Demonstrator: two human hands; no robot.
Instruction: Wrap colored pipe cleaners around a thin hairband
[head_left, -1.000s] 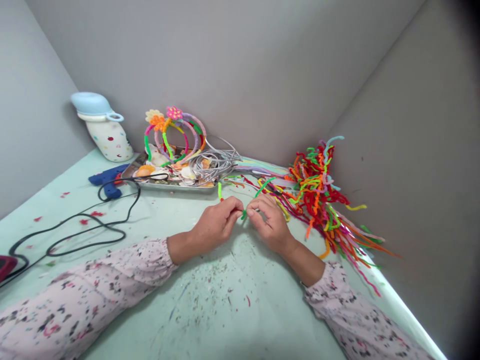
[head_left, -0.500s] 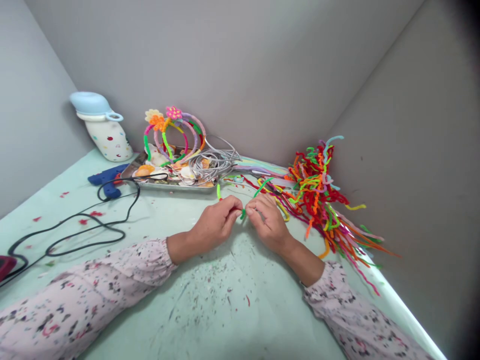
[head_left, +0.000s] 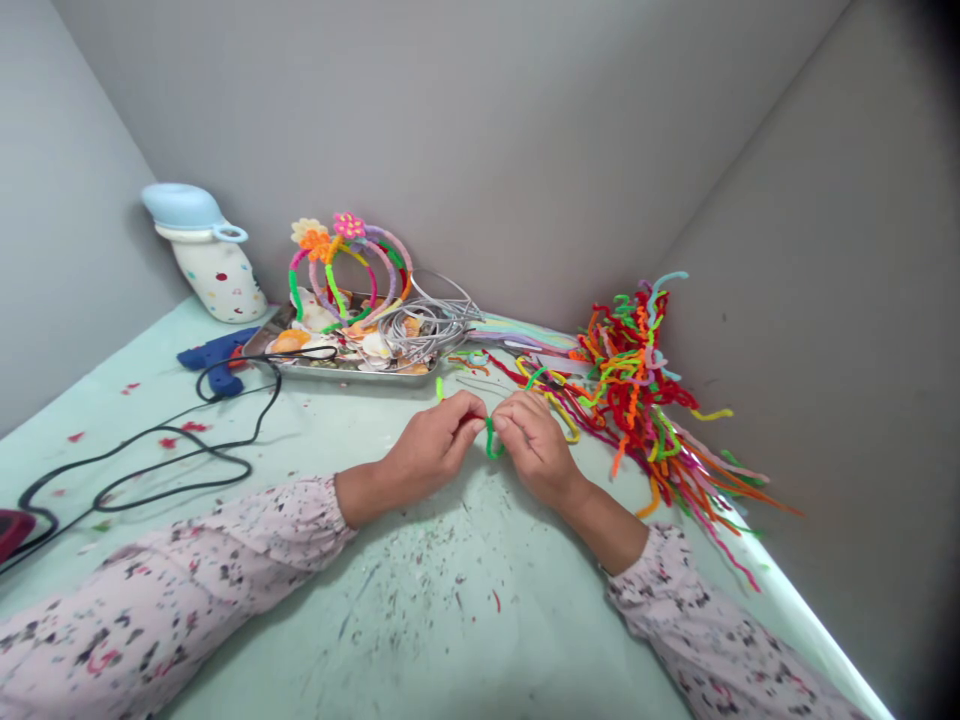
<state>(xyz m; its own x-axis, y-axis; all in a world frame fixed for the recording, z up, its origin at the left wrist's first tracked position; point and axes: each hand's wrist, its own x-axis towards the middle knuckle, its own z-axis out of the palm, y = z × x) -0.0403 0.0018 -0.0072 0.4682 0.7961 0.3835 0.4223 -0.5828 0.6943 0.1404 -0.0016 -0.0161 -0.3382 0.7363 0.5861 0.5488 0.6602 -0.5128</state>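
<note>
My left hand (head_left: 435,445) is closed in a pinch, mid-table. A fuzzy strip shows lime green (head_left: 440,388) behind its knuckles, and a bit of red appears at its fingertips; the stretch between is hidden by the fingers. Close beside it, my right hand (head_left: 536,445) pinches a green pipe cleaner (head_left: 493,447). This pipe cleaner bends in a small loop below the fingertips, around or against the red part; I cannot tell which. Its other end curves up behind the right hand.
A metal tray (head_left: 360,375) holds shells, flower-topped hoops (head_left: 330,265) and coiled grey wire (head_left: 431,330). Left of it lie a blue glue gun (head_left: 217,360) with black cord (head_left: 180,480) and a white bottle (head_left: 217,275). Pipe cleaners (head_left: 637,380) pile up at right, near scissors (head_left: 553,377).
The green pipe cleaner's lower part has gone from a short stub to a larger loop under the fingertips. Its upper end behind my right hand now curves lower. Both hands have hardly moved.
</note>
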